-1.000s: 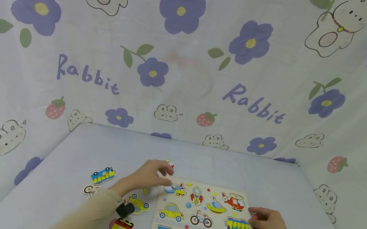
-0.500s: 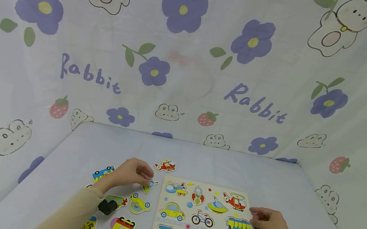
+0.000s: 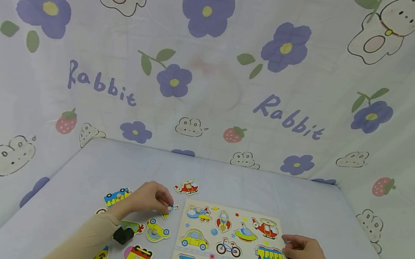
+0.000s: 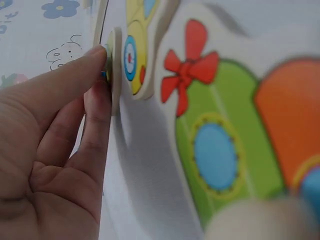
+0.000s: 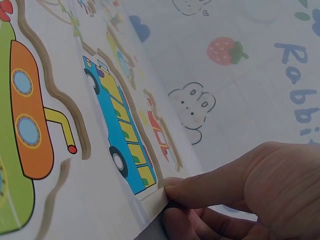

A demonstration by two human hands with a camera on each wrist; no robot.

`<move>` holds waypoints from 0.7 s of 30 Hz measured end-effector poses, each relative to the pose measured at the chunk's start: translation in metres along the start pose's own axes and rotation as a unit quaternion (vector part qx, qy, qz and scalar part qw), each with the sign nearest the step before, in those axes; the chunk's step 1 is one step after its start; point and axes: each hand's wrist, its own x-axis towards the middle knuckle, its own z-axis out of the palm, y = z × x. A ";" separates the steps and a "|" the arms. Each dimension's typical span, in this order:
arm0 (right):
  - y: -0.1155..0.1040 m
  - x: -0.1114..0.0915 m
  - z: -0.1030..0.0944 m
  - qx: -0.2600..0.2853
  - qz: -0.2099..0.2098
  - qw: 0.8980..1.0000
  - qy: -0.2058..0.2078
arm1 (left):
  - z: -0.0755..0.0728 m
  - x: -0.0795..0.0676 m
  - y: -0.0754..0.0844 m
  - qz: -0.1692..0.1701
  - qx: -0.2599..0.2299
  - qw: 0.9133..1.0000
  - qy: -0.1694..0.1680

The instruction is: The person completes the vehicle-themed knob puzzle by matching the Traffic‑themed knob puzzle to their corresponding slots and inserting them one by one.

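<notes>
In the head view my left hand (image 3: 150, 197) pinches a small flying saucer puzzle piece (image 3: 170, 211), left of the puzzle board (image 3: 227, 255). Up close, thumb and fingers meet at the face of that piece (image 4: 117, 75), which stays low by the table. My right hand (image 3: 306, 255) grips the board's right edge beside the printed bus (image 5: 122, 130), thumb on top and fingers below. The airplane piece (image 3: 198, 213) and rocket piece (image 3: 223, 219), both with knobs, sit in the board's upper row.
Loose pieces lie left of the board: a helicopter (image 3: 187, 187), a yellow car (image 3: 157, 231), a train (image 3: 138, 257), a bus (image 3: 116, 196) and a green submarine (image 4: 220, 145), partly behind the left wrist. A printed rabbit cloth (image 3: 209, 105) hangs behind the table.
My left hand has moved left from the board's upper left corner, by the airplane, to the flying saucer piece and now pinches it. The right hand keeps its place on the board.
</notes>
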 end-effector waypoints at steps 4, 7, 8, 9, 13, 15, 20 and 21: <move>-0.001 0.000 0.000 0.003 0.003 1.000 0.001 | 0.001 0.000 -0.001 0.000 0.008 1.000 0.005; -0.001 0.000 0.000 0.003 0.005 1.000 0.000 | 0.001 0.000 -0.002 -0.001 0.016 1.000 0.009; -0.001 0.000 0.000 0.001 0.005 1.000 0.000 | 0.001 0.000 -0.002 -0.001 0.018 1.000 0.010; 0.000 0.000 0.000 0.000 0.007 1.000 0.001 | 0.001 0.001 -0.002 0.001 0.021 1.000 0.011; 0.000 0.000 -0.001 -0.002 0.013 1.000 -0.002 | 0.001 0.002 -0.001 0.006 0.026 1.000 0.010; 0.000 0.000 -0.001 -0.001 0.014 1.000 -0.004 | 0.002 0.002 -0.001 0.008 0.026 1.000 0.008; -0.001 0.000 -0.001 0.005 0.013 1.000 -0.005 | 0.001 0.002 -0.001 0.011 0.027 1.000 0.005; -0.001 0.000 0.000 0.006 0.013 1.000 -0.004 | 0.001 0.002 -0.001 0.012 0.027 1.000 0.004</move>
